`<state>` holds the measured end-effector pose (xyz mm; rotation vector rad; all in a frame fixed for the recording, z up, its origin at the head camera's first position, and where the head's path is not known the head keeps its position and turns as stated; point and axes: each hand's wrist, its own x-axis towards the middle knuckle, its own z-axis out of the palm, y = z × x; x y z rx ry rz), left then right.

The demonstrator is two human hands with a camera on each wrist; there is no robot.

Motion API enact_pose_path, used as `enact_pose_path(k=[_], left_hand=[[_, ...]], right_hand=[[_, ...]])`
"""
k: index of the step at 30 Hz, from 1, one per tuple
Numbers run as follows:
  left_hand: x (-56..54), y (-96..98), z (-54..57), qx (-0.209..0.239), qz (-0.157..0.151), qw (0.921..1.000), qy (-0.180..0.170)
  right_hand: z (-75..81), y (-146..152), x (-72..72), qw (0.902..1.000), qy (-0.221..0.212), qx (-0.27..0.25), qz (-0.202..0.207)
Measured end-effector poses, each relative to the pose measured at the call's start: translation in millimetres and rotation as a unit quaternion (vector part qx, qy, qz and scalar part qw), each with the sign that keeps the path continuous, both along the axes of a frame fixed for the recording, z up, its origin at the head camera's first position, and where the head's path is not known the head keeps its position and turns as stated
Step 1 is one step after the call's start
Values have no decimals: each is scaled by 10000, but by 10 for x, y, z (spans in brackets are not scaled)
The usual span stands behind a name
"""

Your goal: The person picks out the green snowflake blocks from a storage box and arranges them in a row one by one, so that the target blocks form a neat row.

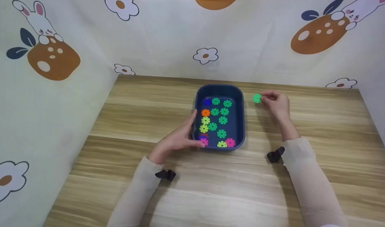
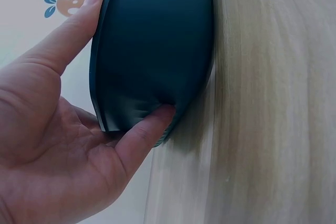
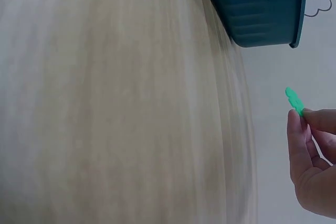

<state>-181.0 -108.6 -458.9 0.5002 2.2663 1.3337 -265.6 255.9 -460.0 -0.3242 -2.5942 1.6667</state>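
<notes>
A dark blue rectangular plastic bin (image 1: 238, 119) stands on the wooden table, with small notched plastic discs spread over its floor. Most are green (image 1: 221, 133); others are yellow (image 1: 205, 120), orange (image 1: 205, 112), pink (image 1: 230, 142) and blue. My left hand (image 1: 180, 135) holds the bin at its front left corner, thumb and fingers spread around it. In the left wrist view, the digits lie against the bin's wall (image 2: 152, 40) and rim. To the right of the bin, apart from it, my right hand (image 1: 279, 104) pinches a green notched disc (image 1: 257, 98) between thumb and fingers, raised above the table.
Wood-grain table (image 1: 331, 132) surrounds the bin. A pale cloth wall with rabbit, fruit and flower prints (image 1: 167, 41) stands along the back and sides. Black camera mounts (image 1: 276, 154) sit at both sleeve cuffs.
</notes>
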Motion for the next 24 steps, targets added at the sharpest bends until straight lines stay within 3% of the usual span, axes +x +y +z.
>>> enact_pose_path(k=[8, 15, 24], left_hand=[[-21, 4, -4, -31, -10, 10000, 36], [-20, 8, -7, -90, 17, 9999, 77], [-23, 10, -13, 31, 27, 10000, 56]], right_hand=[[-66, 46, -17, 9995, -303, -43, -29], [-99, 65, -28, 9941, -658, -866, -18], [-133, 101, -54, 9917, -982, -815, 169]])
